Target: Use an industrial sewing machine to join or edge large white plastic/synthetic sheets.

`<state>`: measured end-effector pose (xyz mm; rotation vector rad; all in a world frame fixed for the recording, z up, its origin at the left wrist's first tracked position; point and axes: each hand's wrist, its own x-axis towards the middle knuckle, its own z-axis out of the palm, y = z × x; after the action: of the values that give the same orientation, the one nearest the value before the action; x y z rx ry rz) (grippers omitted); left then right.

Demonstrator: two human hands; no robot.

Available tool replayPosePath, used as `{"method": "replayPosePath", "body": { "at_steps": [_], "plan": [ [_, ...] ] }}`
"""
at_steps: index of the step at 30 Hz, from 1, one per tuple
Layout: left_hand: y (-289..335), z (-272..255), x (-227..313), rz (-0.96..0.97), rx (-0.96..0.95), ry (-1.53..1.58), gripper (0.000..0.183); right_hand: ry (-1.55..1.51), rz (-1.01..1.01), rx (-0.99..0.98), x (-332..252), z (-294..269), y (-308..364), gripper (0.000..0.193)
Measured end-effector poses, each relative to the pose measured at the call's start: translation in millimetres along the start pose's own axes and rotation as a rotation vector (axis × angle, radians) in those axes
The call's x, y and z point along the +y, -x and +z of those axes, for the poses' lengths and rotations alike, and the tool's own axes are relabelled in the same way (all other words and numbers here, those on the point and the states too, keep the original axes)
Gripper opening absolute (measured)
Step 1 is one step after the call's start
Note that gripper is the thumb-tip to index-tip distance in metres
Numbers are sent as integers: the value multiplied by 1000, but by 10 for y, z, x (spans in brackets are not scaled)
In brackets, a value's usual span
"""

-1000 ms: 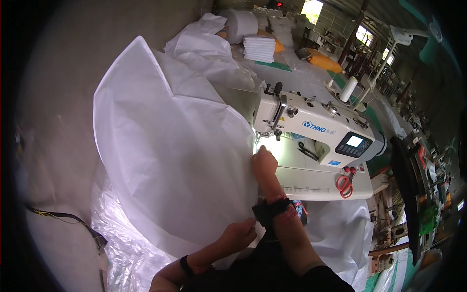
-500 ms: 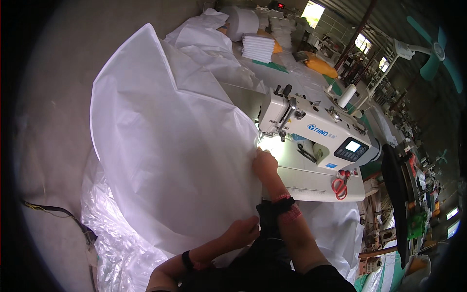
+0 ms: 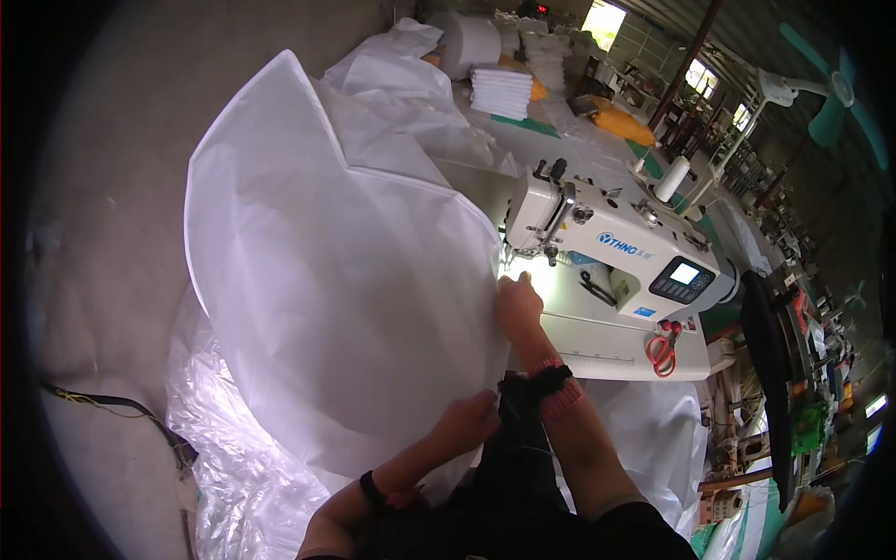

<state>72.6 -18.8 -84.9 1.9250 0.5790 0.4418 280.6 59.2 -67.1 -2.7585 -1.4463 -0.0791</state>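
Observation:
A large white plastic-like sheet (image 3: 345, 308) with a raised hem hangs over the left side of the sewing machine (image 3: 616, 233). Its right edge runs up under the lit needle area. Just in front of the presser foot, my right hand (image 3: 519, 306) is closed on that edge, fingertips partly lost in the lamp glare. Lower down, nearer my body, my left hand (image 3: 467, 422) pinches the same edge of the sheet. Both wrists wear dark bands.
Red-handled scissors (image 3: 664, 349) and black thread snips (image 3: 597, 288) lie on the machine bed. A white thread cone (image 3: 672, 179) stands behind the machine. Folded white stacks (image 3: 500, 92) and an orange sack (image 3: 616, 121) sit farther back. Crinkled clear plastic (image 3: 252, 467) bunches below left.
My left hand has moved up along the sheet's edge, toward the machine. My right hand has shifted slightly upward, still at the needle area. The whole view has swung a little.

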Motion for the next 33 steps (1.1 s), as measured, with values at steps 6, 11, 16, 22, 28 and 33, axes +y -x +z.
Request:
{"method": "replayPosePath", "body": {
  "at_steps": [6, 11, 16, 22, 28, 33],
  "plan": [
    [-38, -144, 276, 146, 161, -218, 11, -992, 59, 80, 229, 89, 668, 26],
    [2, 40, 558, 168, 240, -659, 14, -1429, -535, -166, -120, 275, 1959, 23],
    [128, 117, 498, 57, 134, -871, 14, -1128, -560, -648, -189, 544, 1890, 28],
    [171, 172, 293, 10, 201, -688, 15, -819, -40, 144, 259, 232, 1366, 41],
    [126, 191, 263, 79, 215, -351, 18, -627, 16, 2, 107, -135, 997, 42],
    [69, 235, 151, 27, 201, -244, 21, -428, 10, -53, 96, -39, 1015, 42]
  ]
}}
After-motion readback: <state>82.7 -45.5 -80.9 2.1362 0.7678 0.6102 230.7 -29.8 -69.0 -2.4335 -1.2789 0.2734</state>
